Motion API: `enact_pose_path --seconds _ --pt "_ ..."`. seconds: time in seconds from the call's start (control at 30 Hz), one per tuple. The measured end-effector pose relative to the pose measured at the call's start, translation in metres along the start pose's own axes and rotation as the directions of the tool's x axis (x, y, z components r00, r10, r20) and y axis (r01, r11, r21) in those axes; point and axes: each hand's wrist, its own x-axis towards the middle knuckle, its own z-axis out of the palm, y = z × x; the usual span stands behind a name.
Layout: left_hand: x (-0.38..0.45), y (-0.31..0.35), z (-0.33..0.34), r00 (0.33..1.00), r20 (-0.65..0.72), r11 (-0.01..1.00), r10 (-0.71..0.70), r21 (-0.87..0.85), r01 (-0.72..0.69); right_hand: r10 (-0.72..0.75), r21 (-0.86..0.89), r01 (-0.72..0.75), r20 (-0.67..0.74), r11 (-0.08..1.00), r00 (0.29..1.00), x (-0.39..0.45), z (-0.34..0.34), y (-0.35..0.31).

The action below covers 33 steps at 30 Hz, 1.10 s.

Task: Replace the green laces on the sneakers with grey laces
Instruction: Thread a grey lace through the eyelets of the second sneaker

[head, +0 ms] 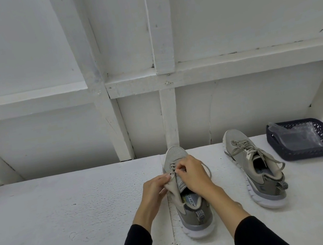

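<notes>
A grey sneaker (194,212) stands on the white table in front of me, toe pointing away. My left hand (156,188) grips its left eyelet flap. My right hand (192,174) pinches a grey lace (172,170) at the eyelets, and a loop of that lace trails out to the right of my hand. A second grey sneaker (254,169) stands to the right, fully laced with a grey lace (256,152) that hangs loose. No green lace is in view.
A dark blue plastic basket (306,150) holding a clear plastic bag stands at the far right of the table (66,222). A white wooden wall with beams rises directly behind the table.
</notes>
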Motion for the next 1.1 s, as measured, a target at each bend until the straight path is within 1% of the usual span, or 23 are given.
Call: enact_pose_path --seconds 0.27,0.4,0.53,0.63,0.77,0.83,0.97,1.1 --pt "0.0 0.001 0.001 1.0 0.007 1.0 0.01 0.008 -0.01 -0.041 -0.03 0.041 -0.005 0.999 0.999 -0.001 0.0 0.003" --pt "-0.003 0.003 0.003 0.999 0.022 0.998 0.033 0.055 -0.034 -0.079 -0.152 0.079 0.005 0.985 0.997 -0.002 0.002 0.004" --pt "-0.006 0.005 0.006 0.997 0.056 0.994 0.05 0.098 -0.056 -0.121 -0.193 0.112 -0.037 0.975 0.992 -0.004 0.001 0.004" --pt "-0.005 0.004 0.005 0.997 0.049 0.991 0.061 0.112 -0.066 -0.191 -0.259 0.171 -0.054 0.951 0.98 -0.005 0.0 0.003" --pt "-0.002 -0.001 0.004 0.995 0.007 0.986 0.098 0.133 -0.098 -0.31 -0.407 0.278 -0.014 0.87 0.951 -0.003 0.002 0.001" --pt "0.0 -0.003 0.004 0.993 -0.01 0.982 0.119 0.15 -0.117 -0.343 -0.42 0.301 -0.028 0.856 0.939 -0.002 0.003 0.001" --pt "0.004 -0.003 0.008 0.987 -0.039 0.97 0.153 0.197 -0.143 -0.263 -0.346 0.224 -0.069 0.911 0.962 -0.003 0.002 0.003" --pt "0.005 -0.005 0.01 0.986 -0.018 0.963 0.166 0.218 -0.158 -0.232 -0.337 0.19 -0.088 0.922 0.969 -0.007 0.0 0.007"
